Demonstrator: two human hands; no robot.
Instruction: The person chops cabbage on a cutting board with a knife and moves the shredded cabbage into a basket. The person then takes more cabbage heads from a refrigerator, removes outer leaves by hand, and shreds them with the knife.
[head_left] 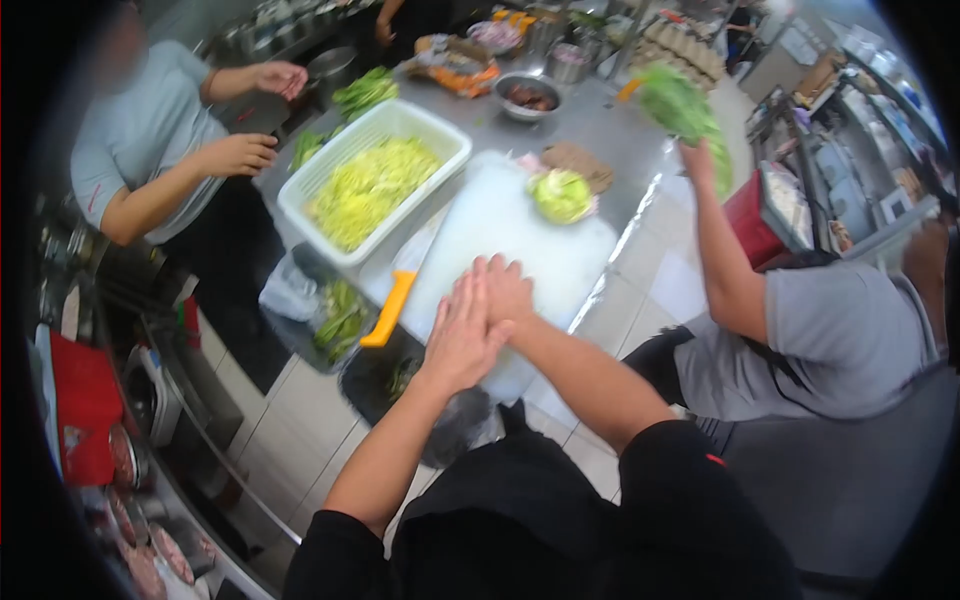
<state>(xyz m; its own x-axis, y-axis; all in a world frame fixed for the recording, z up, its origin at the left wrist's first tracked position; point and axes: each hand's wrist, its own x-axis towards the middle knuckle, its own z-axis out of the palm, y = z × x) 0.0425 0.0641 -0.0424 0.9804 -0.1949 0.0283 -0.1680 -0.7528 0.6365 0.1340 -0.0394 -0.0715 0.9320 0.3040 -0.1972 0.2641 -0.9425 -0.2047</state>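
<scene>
Over the near part of the white cutting board [500,225], my left hand [462,335] rests against the back of my right hand [503,293]. Both have their fingers extended, and nothing shows in either. A knife with an orange handle [390,310] lies left of my hands, along the board's left edge. Part of a green cabbage [561,196] sits at the board's far right. Farther left, a white basket [292,192] holds shredded cabbage [375,190].
Two bins stand below the table's near left edge, one with green leaves [340,320]. A person [165,150] stands at the left. Another person [830,320] at the right holds leafy greens [680,103]. A metal bowl [528,97] sits at the back.
</scene>
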